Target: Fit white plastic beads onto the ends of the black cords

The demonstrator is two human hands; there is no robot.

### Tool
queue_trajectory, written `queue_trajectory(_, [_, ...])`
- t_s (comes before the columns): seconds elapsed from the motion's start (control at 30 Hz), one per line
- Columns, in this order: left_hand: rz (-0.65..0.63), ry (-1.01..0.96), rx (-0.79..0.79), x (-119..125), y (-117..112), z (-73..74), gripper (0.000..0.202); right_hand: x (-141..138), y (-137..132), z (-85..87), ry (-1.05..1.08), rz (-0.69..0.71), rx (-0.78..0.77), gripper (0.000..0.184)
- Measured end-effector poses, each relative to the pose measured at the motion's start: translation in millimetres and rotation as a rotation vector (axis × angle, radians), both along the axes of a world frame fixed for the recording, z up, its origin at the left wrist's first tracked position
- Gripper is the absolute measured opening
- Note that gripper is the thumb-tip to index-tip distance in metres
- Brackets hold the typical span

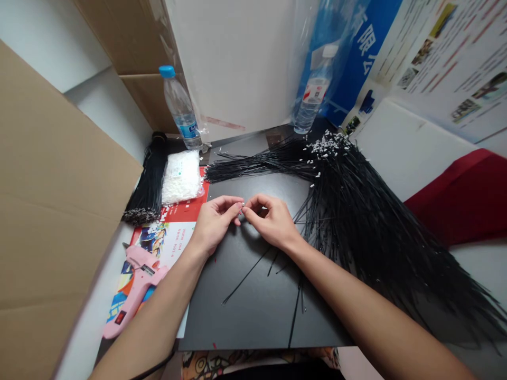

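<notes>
Covering much of the white worktop [89, 338], a black board [245, 316] sits beside a heap of white-tipped black wires [368, 232]. Above the board, the left hand [216, 221] and right hand [271, 221] meet, fingertips pinched on something too small to make out. A pink glue gun [134, 287] lies left, before an upright cardboard sheet [59, 184]; a water bottle [180, 105] stands behind.

What the fingertips [239, 203] hold seems too small to tell.
</notes>
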State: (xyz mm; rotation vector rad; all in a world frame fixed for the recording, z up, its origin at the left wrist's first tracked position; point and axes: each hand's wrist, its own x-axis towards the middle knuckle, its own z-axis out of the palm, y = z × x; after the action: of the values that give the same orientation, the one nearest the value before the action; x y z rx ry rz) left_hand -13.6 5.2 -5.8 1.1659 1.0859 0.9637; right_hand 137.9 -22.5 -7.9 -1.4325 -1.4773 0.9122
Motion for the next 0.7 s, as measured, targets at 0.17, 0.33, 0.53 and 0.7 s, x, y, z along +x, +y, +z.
queue_trajectory(0.17, [0.011, 0.006, 0.006, 3.0, -1.1, -0.9, 0.036, -0.7, -0.8, -1.1, -0.014, -0.011, 0.010, 0.013])
queue_trajectory(0.33, [0.027, 0.006, -0.002, 3.8, -0.4, -0.8, 0.036, -0.8, -0.6, -1.7, -0.033, -0.026, 0.024, 0.013])
queue_trajectory(0.53, [0.007, -0.055, -0.039, 0.6, 1.6, -0.4, 0.043, -0.2, 1.0, -2.6, -0.020, -0.035, 0.038, 0.015])
queue_trajectory(0.7, [-0.024, 0.088, 0.080, -4.6, 3.2, 0.5, 0.033, 0.8, 0.8, -1.1, -0.029, -0.036, 0.041, 0.017])
